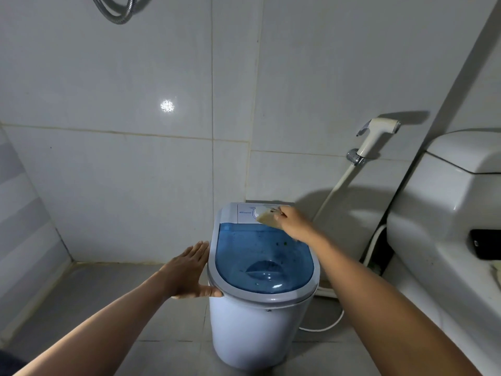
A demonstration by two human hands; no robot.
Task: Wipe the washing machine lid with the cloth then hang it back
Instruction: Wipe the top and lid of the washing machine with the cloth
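Observation:
A small white washing machine (252, 329) stands on the tiled floor, its translucent blue lid (260, 256) set in a grey rim. My right hand (294, 222) holds a pale yellowish cloth (267, 217) pressed on the control panel (249, 213) at the lid's far edge. My left hand (189, 270) lies flat with fingers apart against the left side of the grey rim, thumb along the front edge. A few dark specks show on the blue lid near the right hand.
A white toilet tank (447, 202) stands at the right, with a dark phone-like object (485, 244) on it. A bidet sprayer (376, 137) hangs on the wall behind the machine, its hose (336, 185) running down. A metal shower hose (116, 12) loops at the top left.

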